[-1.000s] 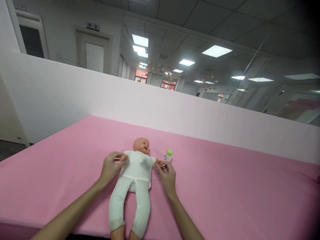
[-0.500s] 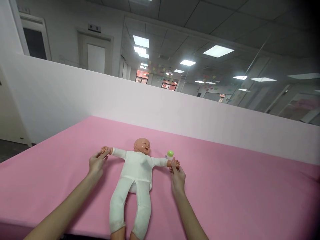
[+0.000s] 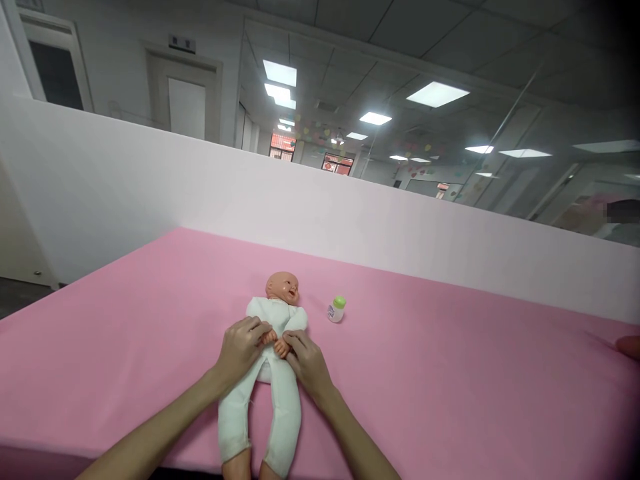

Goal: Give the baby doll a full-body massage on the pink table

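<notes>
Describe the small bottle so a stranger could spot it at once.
Find the wide pink surface below the white wall. On it lies a white-clothed doll; look right of its shoulder. There sits the bottle, small and pale, marked out by its green cap.

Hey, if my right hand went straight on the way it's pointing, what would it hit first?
Your right hand is already touching one doll hand. Just past that, the doll's white-clad torso looks first in line, though depth there is hard to judge.
</notes>
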`<control>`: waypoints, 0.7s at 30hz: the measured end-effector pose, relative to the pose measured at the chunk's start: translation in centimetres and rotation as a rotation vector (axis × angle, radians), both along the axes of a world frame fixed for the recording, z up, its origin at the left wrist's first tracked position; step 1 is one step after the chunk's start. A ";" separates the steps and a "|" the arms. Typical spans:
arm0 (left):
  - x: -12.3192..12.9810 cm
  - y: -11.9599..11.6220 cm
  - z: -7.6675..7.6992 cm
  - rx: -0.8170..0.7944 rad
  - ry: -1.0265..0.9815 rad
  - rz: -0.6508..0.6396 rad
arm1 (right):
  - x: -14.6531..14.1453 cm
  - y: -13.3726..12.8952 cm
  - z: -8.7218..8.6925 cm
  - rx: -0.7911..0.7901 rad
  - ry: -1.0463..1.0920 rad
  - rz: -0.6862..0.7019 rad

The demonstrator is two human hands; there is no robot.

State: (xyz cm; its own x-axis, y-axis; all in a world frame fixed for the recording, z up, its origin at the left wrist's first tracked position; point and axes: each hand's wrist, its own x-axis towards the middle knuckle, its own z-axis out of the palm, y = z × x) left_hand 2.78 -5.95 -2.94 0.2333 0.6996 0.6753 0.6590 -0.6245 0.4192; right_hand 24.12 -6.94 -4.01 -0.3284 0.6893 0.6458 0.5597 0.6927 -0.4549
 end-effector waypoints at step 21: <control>-6.6 3.0 2.1 -0.466 -1.323 0.277 | 6.9 2.2 1.7 -0.339 1.128 -0.478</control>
